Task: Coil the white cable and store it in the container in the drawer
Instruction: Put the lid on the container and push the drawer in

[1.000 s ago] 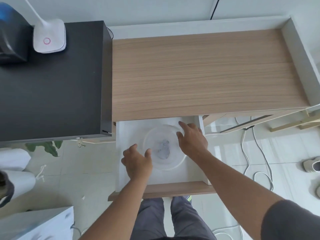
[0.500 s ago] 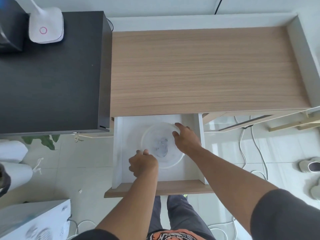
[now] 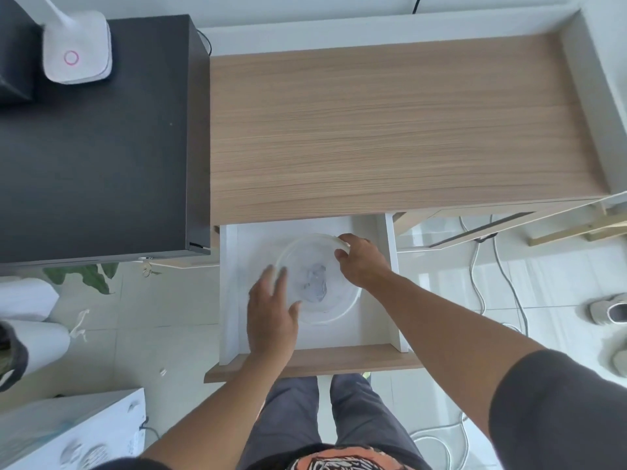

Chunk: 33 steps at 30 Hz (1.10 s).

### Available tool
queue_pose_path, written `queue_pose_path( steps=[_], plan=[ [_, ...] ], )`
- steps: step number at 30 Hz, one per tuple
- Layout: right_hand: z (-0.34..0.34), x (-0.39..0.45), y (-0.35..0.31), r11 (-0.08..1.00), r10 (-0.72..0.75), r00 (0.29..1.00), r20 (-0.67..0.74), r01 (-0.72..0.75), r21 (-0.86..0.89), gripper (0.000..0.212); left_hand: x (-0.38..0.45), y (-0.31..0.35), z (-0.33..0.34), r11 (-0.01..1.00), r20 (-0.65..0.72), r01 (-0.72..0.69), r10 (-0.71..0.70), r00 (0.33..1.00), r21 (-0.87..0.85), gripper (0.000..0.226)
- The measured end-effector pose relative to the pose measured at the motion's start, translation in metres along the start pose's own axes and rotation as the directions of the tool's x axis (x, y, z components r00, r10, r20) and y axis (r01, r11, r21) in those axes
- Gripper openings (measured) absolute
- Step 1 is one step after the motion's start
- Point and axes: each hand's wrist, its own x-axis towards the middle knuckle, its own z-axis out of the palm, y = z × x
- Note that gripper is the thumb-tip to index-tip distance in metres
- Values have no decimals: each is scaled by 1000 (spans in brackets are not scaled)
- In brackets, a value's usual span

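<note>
A round clear plastic container (image 3: 327, 308) sits in the open white drawer (image 3: 391, 266) under the wooden desk. Its translucent lid (image 3: 307, 244) looks tilted up at the far right edge. My right hand (image 3: 363, 262) pinches that lid edge. My left hand (image 3: 271, 313) lies flat with fingers spread against the container's left side, slightly blurred. Something greyish (image 3: 315, 283) shows through the plastic; I cannot tell what it is. White cables (image 3: 475, 266) trail on the floor to the right of the drawer.
The wooden desk top (image 3: 390, 130) is above the drawer, and a black cabinet (image 3: 95, 140) with a white lamp base (image 3: 77, 47) stands on the left. More white cable (image 3: 441, 439) lies by my legs. Shoes (image 3: 607, 308) rest at the far right.
My left hand has opened from a fist at the near rim and slid to the container's left side. My right hand stays at the far right rim, where the lid edge now looks raised.
</note>
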Motion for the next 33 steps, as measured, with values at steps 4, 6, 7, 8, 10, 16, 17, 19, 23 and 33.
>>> queue_pose_path(
  steps=[4, 6, 7, 8, 10, 16, 17, 19, 23, 33],
  plan=[
    [-1, -2, -4, 1000, 4, 1000, -7, -4, -3, 37, -7, -13, 1, 872, 248, -463, 419, 874, 157, 78],
    [0, -3, -3, 1000, 8, 1000, -17, -9, -12, 36, -3, -13, 2, 860, 305, -473, 405, 862, 194, 80],
    [0, -3, -3, 1000, 13, 1000, -21, -13, -18, 35, -2, -12, 4, 844, 305, -487, 414, 858, 224, 81],
    [1, -3, -2, 1000, 16, 1000, -23, -17, -23, 36, -2, -11, 7, 827, 301, -501, 424, 854, 256, 82],
    [1, -3, -3, 999, 18, 999, -30, -19, -30, 35, -4, -11, 16, 789, 276, -528, 456, 846, 313, 84],
    [4, -4, -6, 998, 39, 999, -35, -40, -38, 38, -2, -7, 28, 650, 249, -585, 539, 805, 485, 72],
    [4, -5, -6, 999, 36, 999, -34, -38, -34, 39, -1, -7, 27, 642, 246, -586, 543, 803, 493, 72],
    [2, -5, -6, 999, 33, 999, -36, -35, -28, 40, -3, -6, 26, 655, 254, -573, 522, 814, 492, 72],
    [-5, -16, -4, 1000, -4, 999, -40, 5, 22, 47, -7, 5, 16, 761, 292, -513, 425, 857, 397, 77],
    [-31, -119, 118, 960, 213, 896, -390, -117, 256, 34, -92, -90, -27, 949, -106, 245, -269, 957, -201, 53]
  ],
)
